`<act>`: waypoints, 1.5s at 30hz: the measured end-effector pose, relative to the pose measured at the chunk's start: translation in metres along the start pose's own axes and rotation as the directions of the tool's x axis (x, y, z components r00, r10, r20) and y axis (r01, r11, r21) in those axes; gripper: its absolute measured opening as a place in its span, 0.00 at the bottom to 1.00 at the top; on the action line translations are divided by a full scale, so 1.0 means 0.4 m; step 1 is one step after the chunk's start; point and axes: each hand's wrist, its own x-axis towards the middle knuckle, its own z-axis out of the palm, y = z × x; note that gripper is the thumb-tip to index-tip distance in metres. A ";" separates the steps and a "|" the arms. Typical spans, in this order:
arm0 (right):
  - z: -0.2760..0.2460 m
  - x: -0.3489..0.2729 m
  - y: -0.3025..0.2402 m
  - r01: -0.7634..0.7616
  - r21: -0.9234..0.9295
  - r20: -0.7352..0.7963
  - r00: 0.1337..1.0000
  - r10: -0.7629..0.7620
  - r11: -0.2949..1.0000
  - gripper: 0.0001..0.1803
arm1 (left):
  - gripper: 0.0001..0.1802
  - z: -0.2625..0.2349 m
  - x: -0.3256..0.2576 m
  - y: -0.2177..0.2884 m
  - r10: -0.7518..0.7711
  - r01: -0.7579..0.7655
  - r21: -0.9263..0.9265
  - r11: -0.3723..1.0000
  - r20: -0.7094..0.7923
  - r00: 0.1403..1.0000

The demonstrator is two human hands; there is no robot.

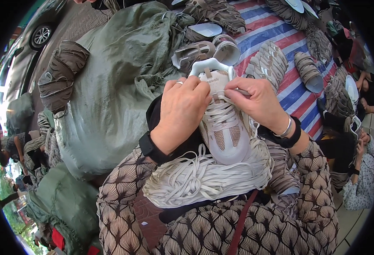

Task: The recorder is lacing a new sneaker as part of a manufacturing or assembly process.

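One stack of brown shoe pieces [62, 75] sits against a green sack [106, 97], which perhaps props it. The left hand [182, 108] curls round the left side of a pale shoe [230, 146], probably to steady it; its fingertips are hidden, so its grip cannot be told. A heap of white laces [204, 182] lies close in front, likely for easy reach, beneath the shoe's toe. The right hand [257, 100] pinches the shoe's lace [221, 112] between thumb and forefinger, near the tongue [216, 82]. Farther right, a striped sheet [293, 100] bears more shoe pieces [268, 64], presumably keeping them clean.
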 end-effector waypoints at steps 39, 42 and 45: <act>0.016 0.068 0.034 0.137 -0.295 0.169 0.982 -0.090 0.945 0.07 | 0.06 0.016 0.022 -0.004 0.183 -0.208 0.210 0.955 0.130 0.974; -0.016 0.049 0.036 -0.002 0.122 0.193 0.981 -0.022 0.993 0.10 | 0.06 -0.006 0.019 -0.004 0.215 -0.242 0.206 0.948 0.145 0.966; -0.029 -0.007 0.054 0.074 0.158 -0.271 0.962 -0.028 0.985 0.09 | 0.08 -0.059 -0.002 -0.020 0.250 -0.282 0.254 0.925 0.153 0.956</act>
